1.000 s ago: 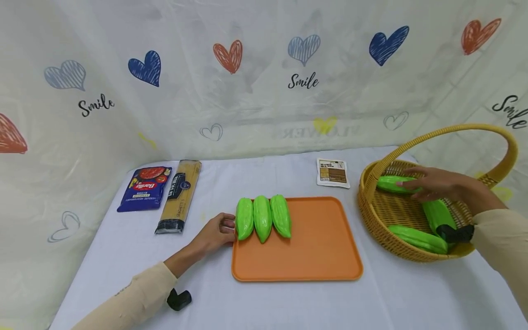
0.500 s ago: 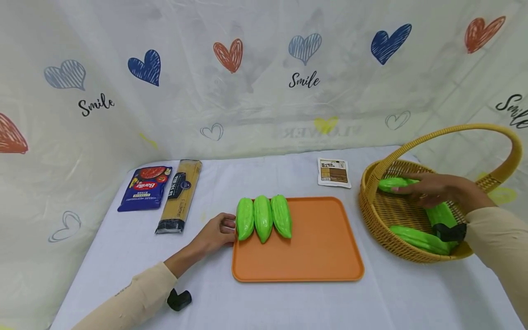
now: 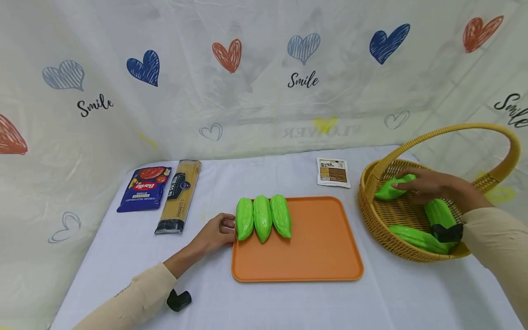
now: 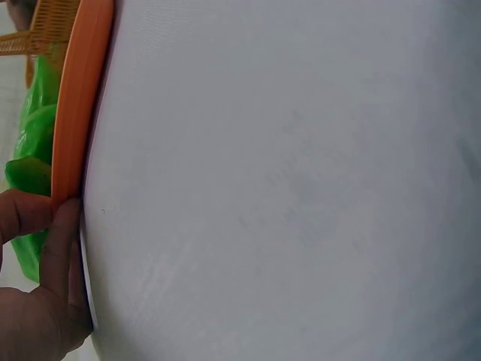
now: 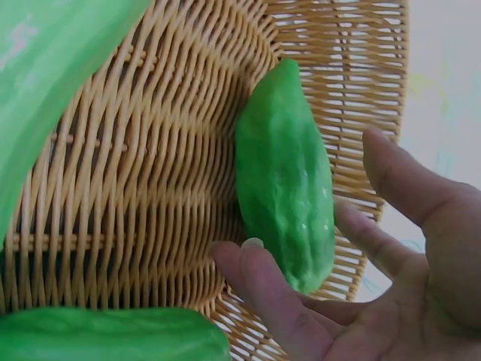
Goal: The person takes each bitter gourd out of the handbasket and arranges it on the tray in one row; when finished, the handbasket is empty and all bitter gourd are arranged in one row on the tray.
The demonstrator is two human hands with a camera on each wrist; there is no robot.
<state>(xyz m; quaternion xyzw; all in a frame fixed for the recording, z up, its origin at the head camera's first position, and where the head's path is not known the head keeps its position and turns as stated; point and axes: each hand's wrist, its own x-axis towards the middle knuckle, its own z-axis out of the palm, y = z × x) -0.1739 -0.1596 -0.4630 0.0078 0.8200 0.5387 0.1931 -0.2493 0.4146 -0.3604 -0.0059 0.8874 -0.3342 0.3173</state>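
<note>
My left hand (image 3: 216, 233) pinches the left rim of the orange tray (image 3: 305, 261) between thumb and fingers; the left wrist view shows this grip (image 4: 49, 233) at the tray's edge (image 4: 79, 105). Three green ridged gourds (image 3: 263, 219) lie side by side on the tray's left part. My right hand (image 3: 433, 185) reaches into the wicker basket (image 3: 371, 213), at a green gourd (image 3: 389, 190) by the far left wall. In the right wrist view its fingers spread around the lower end of that gourd (image 5: 285, 173), the thumb apart from it.
Two other gourds, a near one (image 3: 418, 238) and a right one (image 3: 439, 213), lie in the basket under its tall arched handle (image 3: 458, 128). A blue packet (image 3: 144, 189) and a spaghetti pack (image 3: 179, 197) lie left, a small white packet (image 3: 333, 173) behind the tray.
The far gourd in the basket has turned, its left end coming nearer the front, with my right hand at it. My left hand stays at the tray rim.
</note>
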